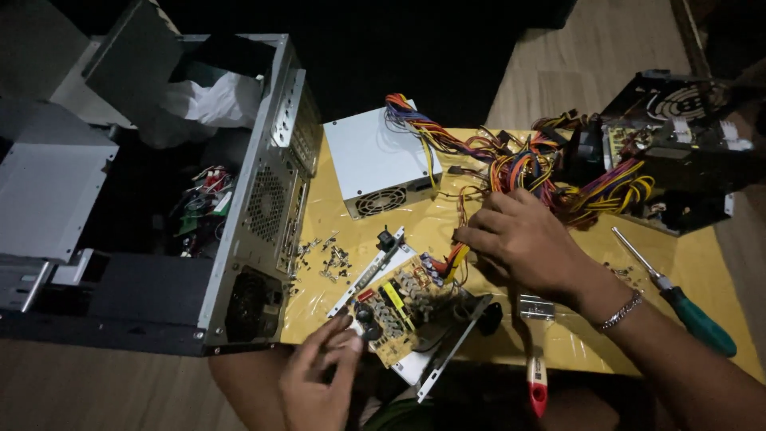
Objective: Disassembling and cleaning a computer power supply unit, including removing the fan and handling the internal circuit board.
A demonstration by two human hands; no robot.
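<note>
In the head view, an opened power supply board (395,307) is seen lying tilted in its metal tray at the near middle of the yellow table (702,263). The left hand (319,379) is held at the board's near left corner, fingers loosely curled with the fingertips touching the edge by the dark capacitors; nothing is gripped. The right hand (523,239) is laid just right of and beyond the board, fingers bent over the wire bundle (451,259) that leaves its far end; whether the wires are pinched cannot be told.

A closed grey supply (375,164) is set farther back, with its coloured cables (511,164) spread rightward toward a second opened unit (678,152). A computer case (159,199) lies open at left, with loose screws (327,255) scattered just beside it. A green-handled screwdriver (674,291) lies at right, a red-handled tool (536,383) at the near edge.

As a judgement, the wires could be strained or torn from their solder joints if pulled against the board, the capacitors could be touched by the left fingertips, and the screws could be swept off the table.
</note>
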